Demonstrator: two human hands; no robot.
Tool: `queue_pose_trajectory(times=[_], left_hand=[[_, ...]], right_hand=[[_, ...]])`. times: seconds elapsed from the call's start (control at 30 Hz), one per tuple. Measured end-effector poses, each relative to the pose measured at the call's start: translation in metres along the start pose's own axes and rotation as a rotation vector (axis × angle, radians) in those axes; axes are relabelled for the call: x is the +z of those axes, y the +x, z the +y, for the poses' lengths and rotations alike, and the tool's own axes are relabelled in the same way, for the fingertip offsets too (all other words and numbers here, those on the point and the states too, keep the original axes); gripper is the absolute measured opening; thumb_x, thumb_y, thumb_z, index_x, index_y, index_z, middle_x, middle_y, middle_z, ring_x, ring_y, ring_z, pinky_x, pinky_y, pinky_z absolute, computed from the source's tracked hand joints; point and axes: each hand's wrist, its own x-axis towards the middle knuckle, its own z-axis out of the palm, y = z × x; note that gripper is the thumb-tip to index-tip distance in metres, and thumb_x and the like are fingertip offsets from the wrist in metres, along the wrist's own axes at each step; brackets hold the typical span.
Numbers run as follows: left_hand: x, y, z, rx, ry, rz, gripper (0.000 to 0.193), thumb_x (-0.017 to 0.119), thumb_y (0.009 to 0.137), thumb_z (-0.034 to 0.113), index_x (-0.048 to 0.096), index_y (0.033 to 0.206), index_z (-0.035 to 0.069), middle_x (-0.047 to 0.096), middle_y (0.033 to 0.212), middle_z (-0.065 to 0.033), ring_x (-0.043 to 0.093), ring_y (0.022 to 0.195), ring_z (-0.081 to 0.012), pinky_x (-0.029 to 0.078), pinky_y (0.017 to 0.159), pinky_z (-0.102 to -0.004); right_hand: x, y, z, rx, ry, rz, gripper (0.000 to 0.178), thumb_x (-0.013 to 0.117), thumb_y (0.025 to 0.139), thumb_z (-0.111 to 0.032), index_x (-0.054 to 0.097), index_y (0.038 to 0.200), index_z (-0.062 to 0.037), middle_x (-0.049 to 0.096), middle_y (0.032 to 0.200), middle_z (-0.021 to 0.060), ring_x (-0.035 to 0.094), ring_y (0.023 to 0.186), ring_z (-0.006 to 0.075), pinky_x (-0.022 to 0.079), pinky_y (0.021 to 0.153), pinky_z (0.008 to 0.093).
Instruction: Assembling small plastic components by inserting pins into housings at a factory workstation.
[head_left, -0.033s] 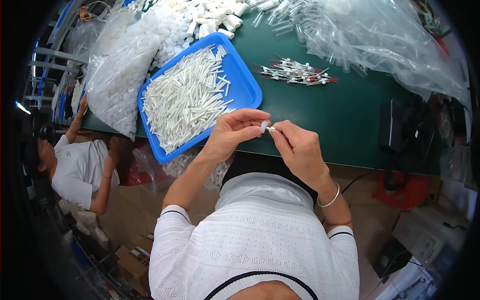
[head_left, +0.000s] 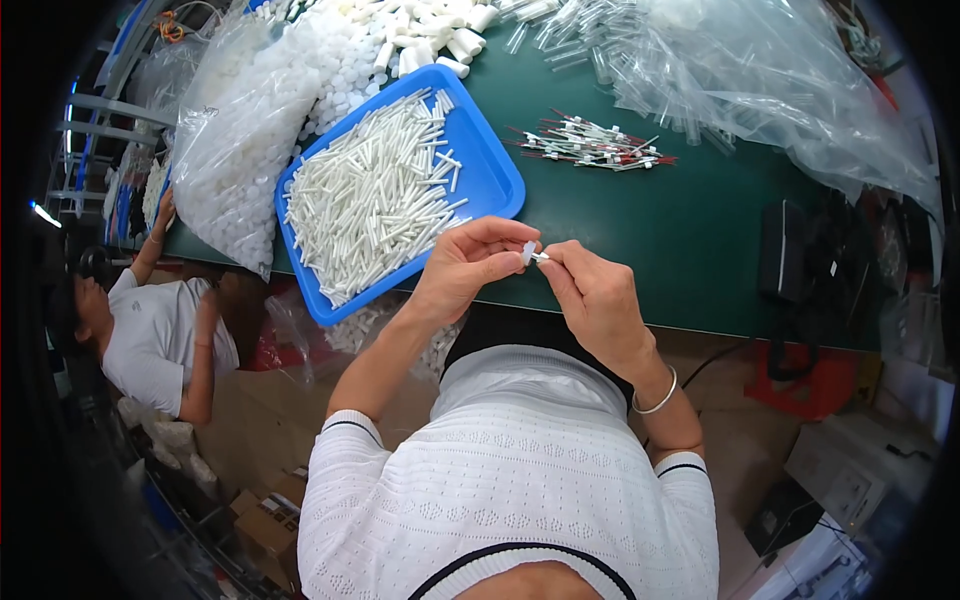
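Note:
Between the thumb and fingers of my left hand (head_left: 468,268) is a small white translucent plastic cap (head_left: 528,252). A thin white stick (head_left: 541,257) meets the cap on its right side, and my right hand (head_left: 602,295) pinches this stick between thumb and forefinger. How deep the stick sits in the cap cannot be made out. Both hands are just above the table's front edge, close to the lower right corner of a blue tray (head_left: 488,165). Many short white sticks (head_left: 370,200) lie loose in that tray.
Beyond my hands lies a pile of thin red and white assembled pieces (head_left: 595,142). Clear tubes spill from a plastic bag (head_left: 770,80) at the far right. A bag of white caps (head_left: 235,170) stands left of the tray. A co-worker (head_left: 165,330) sits at the left.
My hands stay nearly in place; the cap between them has tilted slightly. The co-worker's nearer forearm has shifted a little to the left.

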Motion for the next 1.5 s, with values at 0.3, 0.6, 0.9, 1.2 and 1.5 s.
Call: queue_pose_trajectory(times=[0.3, 0.6, 0.9, 1.2, 1.5], left_hand=[[0.007, -0.006, -0.033, 0.307, -0.054, 0.009, 0.023, 0.067, 0.085, -0.001, 0.062, 0.108, -0.003, 0.057, 0.11, -0.0098, 0.058, 0.098, -0.0147, 0.047, 0.089, -0.0278], [0.002, -0.017, -0.01, 0.412, 0.333, 0.04, 0.024, 0.071, 0.082, 0.004, 0.066, 0.106, 0.002, 0.058, 0.111, -0.0092, 0.057, 0.095, -0.0151, 0.046, 0.084, -0.0276], [-0.046, 0.026, 0.053, 0.32, 1.361, 0.347, 0.012, 0.073, 0.077, 0.012, 0.07, 0.086, 0.005, 0.066, 0.082, -0.0084, 0.059, 0.082, -0.0214, 0.045, 0.073, -0.0339], [-0.045, 0.035, 0.046, 0.534, 1.606, 0.321, 0.011, 0.074, 0.076, 0.011, 0.067, 0.079, 0.004, 0.065, 0.08, -0.0078, 0.057, 0.076, -0.0237, 0.045, 0.071, -0.0352], [-0.001, 0.002, 0.004, 0.139, 0.355, 0.145, 0.019, 0.07, 0.085, 0.006, 0.07, 0.102, 0.001, 0.066, 0.086, -0.0003, 0.054, 0.073, -0.0048, 0.044, 0.069, -0.0186]], right_hand=[[0.025, -0.012, 0.015, -0.188, -0.088, 0.119, 0.003, 0.059, 0.09, -0.005, 0.059, 0.09, -0.0019, 0.058, 0.072, 0.0114, 0.059, 0.059, 0.0278, 0.047, 0.051, 0.0347], [0.021, -0.007, 0.023, 0.296, 0.673, -0.26, 0.019, 0.058, 0.095, -0.013, 0.065, 0.106, 0.0003, 0.061, 0.079, 0.0067, 0.055, 0.068, 0.0101, 0.043, 0.062, 0.0247], [0.009, 0.0, 0.024, 0.393, 0.82, -0.336, 0.017, 0.064, 0.091, -0.009, 0.062, 0.103, 0.0023, 0.063, 0.085, 0.0037, 0.056, 0.071, 0.0066, 0.047, 0.065, 0.0197], [0.006, -0.004, 0.029, 0.378, 0.922, -0.055, 0.025, 0.056, 0.096, -0.013, 0.052, 0.116, 0.0026, 0.067, 0.097, 0.0158, 0.067, 0.079, 0.017, 0.054, 0.068, 0.0256], [0.005, 0.014, 0.018, 0.17, 0.926, 0.193, 0.028, 0.053, 0.098, -0.019, 0.052, 0.117, 0.0022, 0.066, 0.1, 0.0189, 0.069, 0.085, 0.022, 0.057, 0.076, 0.0313]])
